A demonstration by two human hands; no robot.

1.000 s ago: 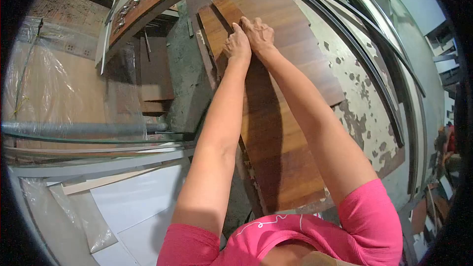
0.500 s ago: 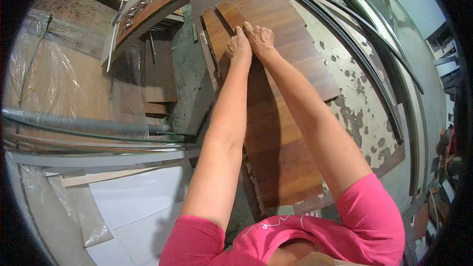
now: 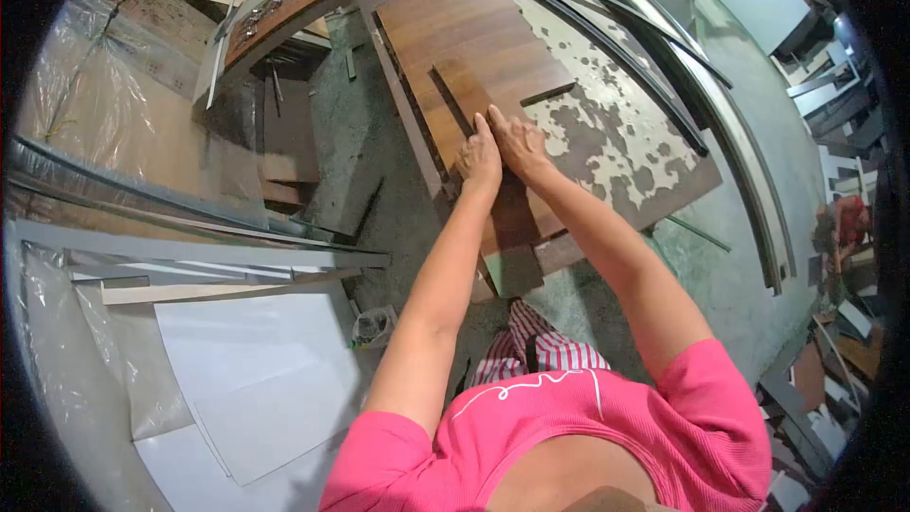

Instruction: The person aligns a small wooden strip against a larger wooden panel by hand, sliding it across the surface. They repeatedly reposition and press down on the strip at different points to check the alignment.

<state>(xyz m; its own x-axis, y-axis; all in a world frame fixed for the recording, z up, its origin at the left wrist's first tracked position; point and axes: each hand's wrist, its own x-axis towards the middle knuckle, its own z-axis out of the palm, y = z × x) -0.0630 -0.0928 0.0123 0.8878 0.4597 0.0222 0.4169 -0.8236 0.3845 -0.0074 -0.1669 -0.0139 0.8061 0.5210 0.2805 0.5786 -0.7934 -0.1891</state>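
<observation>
Both hands lie flat, palms down, on a stack of brown boards (image 3: 455,28) in the upper middle of the frame. The left hand (image 3: 479,159) and right hand (image 3: 517,140) touch side by side, fingers stretched out and together, closed around nothing. The fingertips sit just at a dark step edge that runs from the hands up and to the left, where one board lies higher than the next. A second short step edge shows just right of the hands, slanting toward the patchy panel (image 3: 616,147) (which board is on top there is hard to tell).

The stack's long left edge borders a strip of bare floor (image 3: 379,161), open from the top of the frame down to the person's knees. Left of that strip stands a frame (image 3: 275,9) with metal fittings. On the right the boards rest on the patchy panel, whose surface is bare as far as the black strips (image 3: 654,76) curving along its far side. The near end of the stack reaches toward the person's legs.

White sheets (image 3: 256,379) fill the lower left, with plastic (image 3: 104,104) above them. Another person (image 3: 839,223) is at the right edge, well apart.
</observation>
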